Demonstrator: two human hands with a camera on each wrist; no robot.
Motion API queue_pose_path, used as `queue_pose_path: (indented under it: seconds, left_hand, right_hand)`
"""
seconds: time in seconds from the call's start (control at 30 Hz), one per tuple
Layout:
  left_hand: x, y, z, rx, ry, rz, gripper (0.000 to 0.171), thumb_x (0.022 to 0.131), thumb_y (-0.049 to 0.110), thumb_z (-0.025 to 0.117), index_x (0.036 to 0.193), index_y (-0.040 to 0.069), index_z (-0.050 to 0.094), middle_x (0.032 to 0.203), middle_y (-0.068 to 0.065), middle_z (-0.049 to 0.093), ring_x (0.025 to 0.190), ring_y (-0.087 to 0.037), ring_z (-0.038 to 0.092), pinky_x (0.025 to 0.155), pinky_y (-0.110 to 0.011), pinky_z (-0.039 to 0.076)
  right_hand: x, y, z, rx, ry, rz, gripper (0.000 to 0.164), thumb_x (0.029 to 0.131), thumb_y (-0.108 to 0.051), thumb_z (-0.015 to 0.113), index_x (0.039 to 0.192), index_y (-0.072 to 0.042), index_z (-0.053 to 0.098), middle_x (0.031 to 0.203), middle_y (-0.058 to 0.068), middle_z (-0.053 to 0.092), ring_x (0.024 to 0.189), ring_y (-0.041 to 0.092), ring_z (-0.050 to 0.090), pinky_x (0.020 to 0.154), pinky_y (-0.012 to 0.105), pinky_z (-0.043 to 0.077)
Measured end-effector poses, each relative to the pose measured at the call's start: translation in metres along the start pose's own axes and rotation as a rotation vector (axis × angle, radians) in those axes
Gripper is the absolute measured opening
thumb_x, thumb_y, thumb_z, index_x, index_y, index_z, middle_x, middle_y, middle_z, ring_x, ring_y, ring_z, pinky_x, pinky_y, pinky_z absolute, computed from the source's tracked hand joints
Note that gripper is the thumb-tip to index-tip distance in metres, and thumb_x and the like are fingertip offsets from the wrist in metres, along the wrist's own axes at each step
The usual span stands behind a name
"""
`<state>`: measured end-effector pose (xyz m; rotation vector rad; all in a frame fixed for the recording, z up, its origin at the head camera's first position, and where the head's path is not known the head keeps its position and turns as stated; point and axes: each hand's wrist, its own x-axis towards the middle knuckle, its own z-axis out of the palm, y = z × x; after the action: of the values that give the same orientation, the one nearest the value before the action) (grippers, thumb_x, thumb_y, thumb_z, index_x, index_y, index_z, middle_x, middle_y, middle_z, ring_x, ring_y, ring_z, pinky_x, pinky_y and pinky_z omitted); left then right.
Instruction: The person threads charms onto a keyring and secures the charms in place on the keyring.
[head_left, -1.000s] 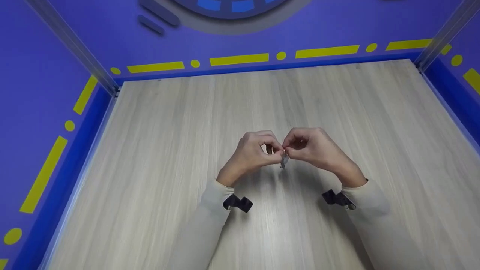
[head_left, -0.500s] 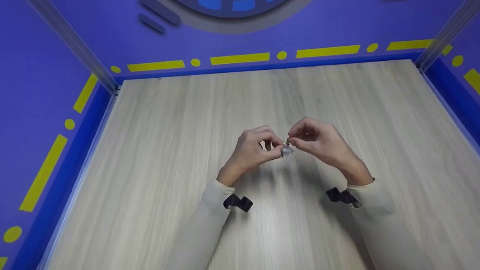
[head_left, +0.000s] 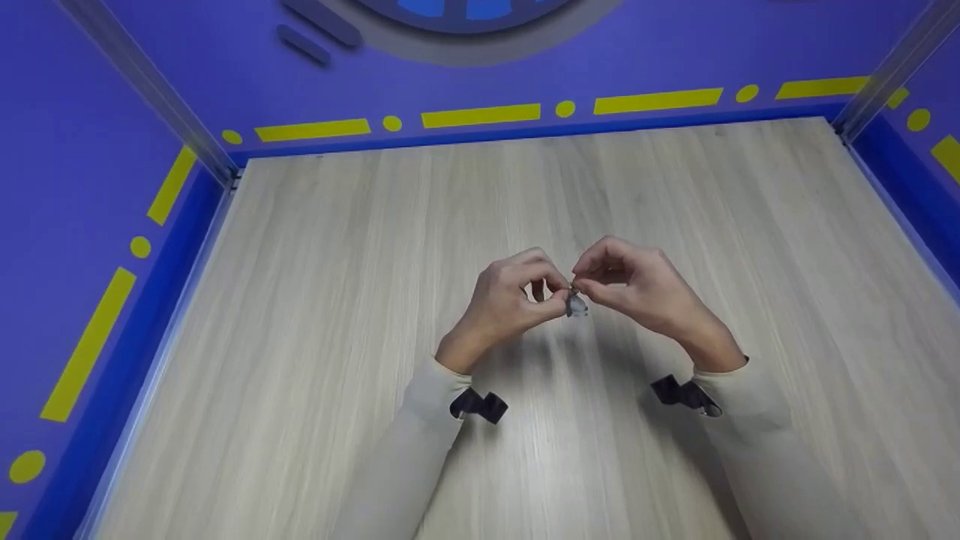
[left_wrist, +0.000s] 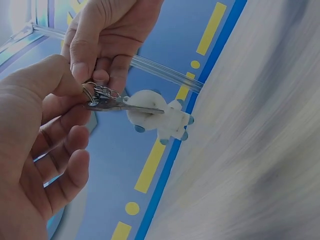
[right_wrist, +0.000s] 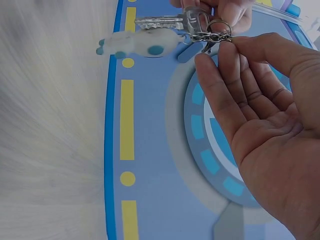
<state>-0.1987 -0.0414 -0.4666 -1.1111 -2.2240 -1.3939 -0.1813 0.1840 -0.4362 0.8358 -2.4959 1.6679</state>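
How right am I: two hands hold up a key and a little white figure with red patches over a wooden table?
Not quite: the white figure has blue patches, not red, as the right wrist view shows. The rest is right.

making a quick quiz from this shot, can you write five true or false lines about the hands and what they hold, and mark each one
1. The left hand grips the key, close to the right hand. True.
2. The right hand hangs idle, touching nothing. False: it pinches where the ring and chain meet.
3. The chain is attached to a charm. True.
4. The charm is all black. False: it is white with bluish patches.
5. The key lies flat on the table. False: it is held up in the air.
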Motion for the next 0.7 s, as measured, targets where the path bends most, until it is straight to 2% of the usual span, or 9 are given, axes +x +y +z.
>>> queue_pose_path:
  seconds: [0.4,0.7]
  left_hand:
    - [-0.0016,0.0058,0.0013,0.147,0.029,0.018,0.011,0.079,0.003,0.073,0.079,0.012,0.067,0.081,0.002,0.064,0.071,-0.009,0.06,0.062,-0.022,0.046]
    - [-0.0022,0.0062,0.0031,0.202,0.048,0.047,0.013,0.076,0.002,0.072,0.078,0.013,0.066,0.079,0.001,0.062,0.069,-0.013,0.062,0.061,-0.021,0.046]
  right_hand:
    - [0.0007,-0.0029,0.0026,-0.02,0.0,0.019,0.012,0.094,0.008,0.075,0.103,0.002,0.071,0.099,0.008,0.073,0.09,0.018,0.071,0.083,0.023,0.058]
    - [0.0006,-0.0021,0.004,-0.026,-0.009,-0.024,0.013,0.092,0.011,0.076,0.1,0.002,0.071,0.098,0.014,0.073,0.089,0.016,0.072,0.084,0.023,0.059]
